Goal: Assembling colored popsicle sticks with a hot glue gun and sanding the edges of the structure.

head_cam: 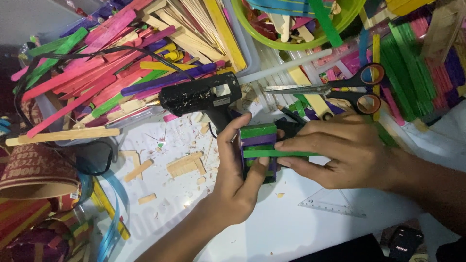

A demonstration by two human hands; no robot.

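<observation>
My left hand (pixel 238 174) grips a small block made of glued green and purple craft sticks (pixel 258 138) from its left side and underneath. My right hand (pixel 340 150) presses a loose green stick (pixel 272 154) flat across the block's face, fingertips on its right end. Both hands hover just above the white tabletop (pixel 272 228). A black glue gun (pixel 201 94) lies right behind the block, nozzle pointing left.
Black-handled scissors (pixel 330 90) lie behind my right hand. Heaps of coloured craft sticks (pixel 97 63) fill a clear bin at the left and the far right. A green bowl (pixel 291 43) of sticks stands at the back. A clear triangle ruler (pixel 332 201) and wood scraps (pixel 184 165) lie nearby.
</observation>
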